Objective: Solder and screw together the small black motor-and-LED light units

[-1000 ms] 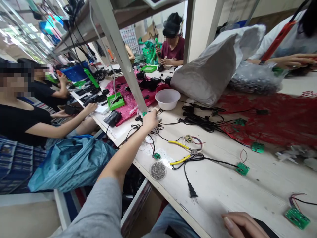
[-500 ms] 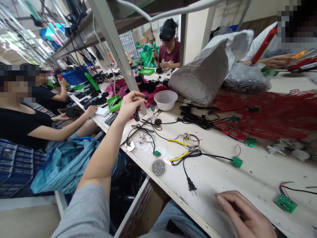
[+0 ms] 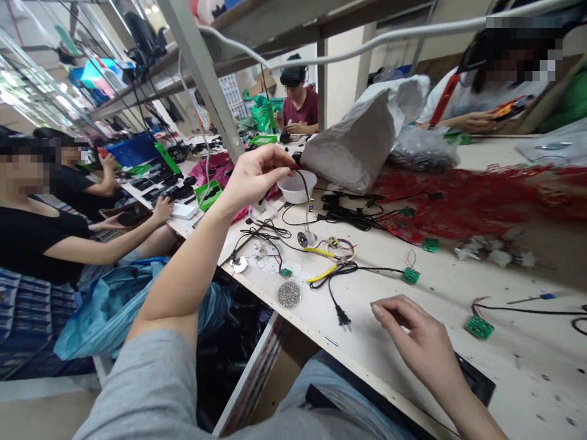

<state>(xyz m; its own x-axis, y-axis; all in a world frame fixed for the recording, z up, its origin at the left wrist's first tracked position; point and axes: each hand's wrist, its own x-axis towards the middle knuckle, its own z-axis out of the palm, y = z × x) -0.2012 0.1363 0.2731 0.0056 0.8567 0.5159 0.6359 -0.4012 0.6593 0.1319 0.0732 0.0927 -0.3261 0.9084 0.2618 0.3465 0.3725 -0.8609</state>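
Note:
My left hand point(image 3: 262, 174) reaches forward over the bench, thumb and fingers pinched on a black cord point(image 3: 304, 181). A small board and a round black-and-clear part point(image 3: 306, 238) hang below the cord, close to the bench top. Above the bench near its front edge is my right hand point(image 3: 417, 336), its fingers loosely bent and nothing visible in them. Left of it lies a black two-pin plug point(image 3: 342, 318). Yellow-handled pliers point(image 3: 321, 274) and a round dish of small metal pieces point(image 3: 288, 295) lie between my hands. A green circuit board point(image 3: 479, 327) with wires sits to the right.
A white bowl point(image 3: 298, 190) stands behind my left hand, beside a large pale sack point(image 3: 353, 140). Red wires point(image 3: 449, 201) spread over the bench's far right. A slanting metal post point(image 3: 202, 79) rises at the left. Several co-workers sit around the benches.
My left hand has shifted right in view and the cord with its round part now hangs below it. My right hand shows farther up and left. The view has turned slightly right.

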